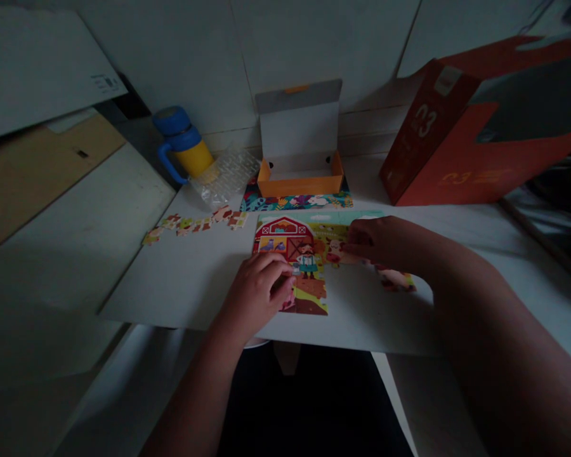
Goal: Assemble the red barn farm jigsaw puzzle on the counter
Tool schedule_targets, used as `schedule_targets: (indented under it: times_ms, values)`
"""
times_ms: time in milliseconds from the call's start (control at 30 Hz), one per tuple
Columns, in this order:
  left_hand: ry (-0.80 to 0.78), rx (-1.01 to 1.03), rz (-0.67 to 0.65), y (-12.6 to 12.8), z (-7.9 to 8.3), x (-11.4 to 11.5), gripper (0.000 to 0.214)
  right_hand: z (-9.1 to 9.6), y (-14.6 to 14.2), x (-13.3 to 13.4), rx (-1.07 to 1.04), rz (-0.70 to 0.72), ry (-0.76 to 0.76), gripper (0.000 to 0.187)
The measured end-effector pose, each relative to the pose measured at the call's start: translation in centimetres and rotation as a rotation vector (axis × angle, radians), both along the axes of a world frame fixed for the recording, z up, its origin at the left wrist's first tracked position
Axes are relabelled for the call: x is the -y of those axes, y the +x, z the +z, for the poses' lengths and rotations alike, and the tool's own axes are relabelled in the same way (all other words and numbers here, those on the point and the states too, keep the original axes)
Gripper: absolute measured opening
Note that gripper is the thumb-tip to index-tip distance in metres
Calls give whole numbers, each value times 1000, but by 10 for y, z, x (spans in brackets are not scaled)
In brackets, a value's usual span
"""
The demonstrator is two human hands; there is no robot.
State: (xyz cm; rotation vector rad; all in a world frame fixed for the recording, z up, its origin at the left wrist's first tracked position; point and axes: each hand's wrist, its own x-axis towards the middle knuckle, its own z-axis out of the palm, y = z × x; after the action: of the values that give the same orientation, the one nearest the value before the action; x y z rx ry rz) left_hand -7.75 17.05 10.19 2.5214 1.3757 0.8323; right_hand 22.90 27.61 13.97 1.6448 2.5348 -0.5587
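The puzzle shows a red barn with white trim, a yellow-green field and a brown patch of ground at its lower edge, and the row of loose pieces is speckled red, green and cream. Behind it a small box is orange with a pale grey lid, beside a flask that is yellow with a blue cap and handle. The large carton is orange-red with faint printed figures, and the counter is plain white.

Left hand covers the puzzle bottom-left corner — red box cut off at right
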Motion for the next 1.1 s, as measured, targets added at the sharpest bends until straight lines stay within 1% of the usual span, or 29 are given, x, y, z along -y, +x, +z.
schedule_targets:
  times_ms: [133,300,433,600,800,967,1100]
  values:
    - [-6,-10,9,1,1,0,10,2,-1,1,17,-15,-13,22]
    - [1,-8,4,0,1,-1,9,11,-6,5,23,-28,-40,22]
    - [-17,3,9,0,0,0,10,14,-7,6,16,-38,-33,22]
    - [-21,5,13,0,-1,0,7,9,-6,4,25,-34,-47,24]
    - [-11,12,8,0,-1,0,8,2,-3,1,19,-23,-12,29]
    - [-13,12,5,0,0,0,8,-3,0,0,-14,-11,2,28]
    - [-23,9,11,0,-1,0,8,-6,3,-3,-25,-17,-21,31]
